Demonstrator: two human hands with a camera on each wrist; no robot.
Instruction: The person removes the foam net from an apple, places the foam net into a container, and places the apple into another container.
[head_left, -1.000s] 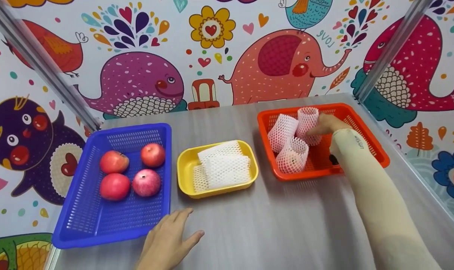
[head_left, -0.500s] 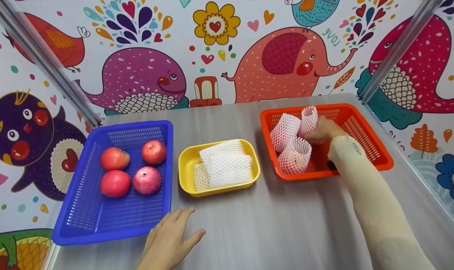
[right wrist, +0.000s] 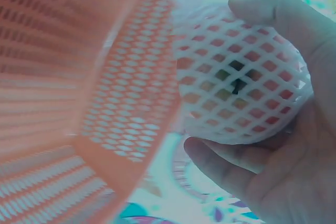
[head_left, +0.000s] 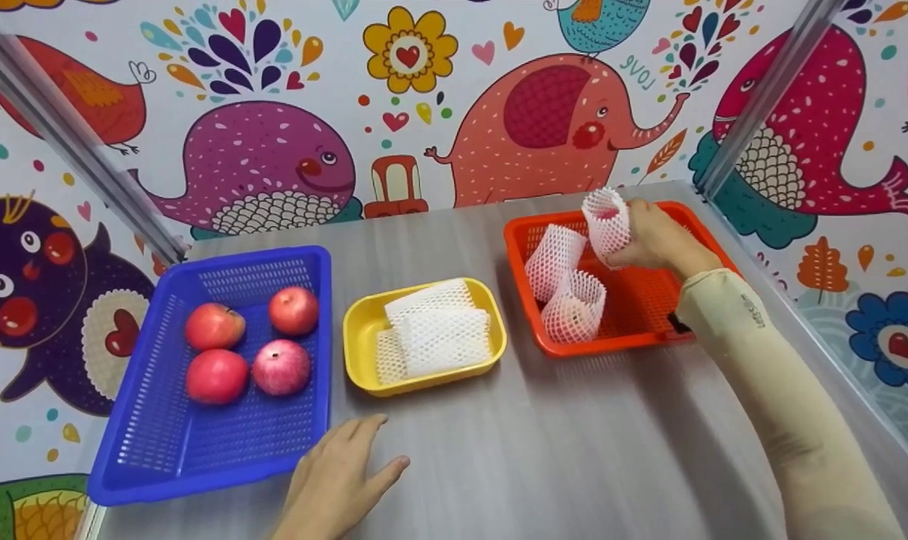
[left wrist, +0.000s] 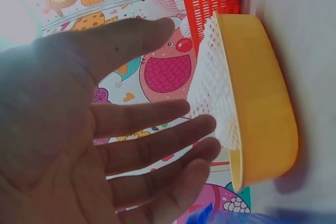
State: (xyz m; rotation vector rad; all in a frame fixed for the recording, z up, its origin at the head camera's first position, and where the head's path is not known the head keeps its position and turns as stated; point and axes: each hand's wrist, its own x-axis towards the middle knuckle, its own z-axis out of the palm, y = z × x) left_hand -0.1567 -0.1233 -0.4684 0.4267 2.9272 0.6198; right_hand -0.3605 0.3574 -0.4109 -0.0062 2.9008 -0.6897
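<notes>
My right hand [head_left: 655, 238] grips an apple in a white foam net sleeve [head_left: 608, 226], raised over the back of the red basket [head_left: 641, 343]. In the right wrist view, thumb and fingers curl round the netted apple [right wrist: 239, 85], whose stem end shows through the mesh. Two more foam-netted fruits, one at the back [head_left: 555, 259] and one in front [head_left: 574, 309], lie at the basket's left side. My left hand [head_left: 340, 472] hovers low between the blue basket and the yellow tray, fingers spread and holding nothing; its palm [left wrist: 58, 108] faces its wrist camera.
At left, a blue basket [head_left: 199, 486] holds several bare red apples [head_left: 217, 376]. Between the baskets stands a yellow tray [head_left: 360, 352] with white foam net sleeves [head_left: 446, 341] in it. A patterned wall [head_left: 439, 97] rises behind the grey table [head_left: 514, 457].
My right hand has lifted the netted apple from among the others, up and above the red basket's floor. My left hand stays nearly still. The head view has shifted slightly.
</notes>
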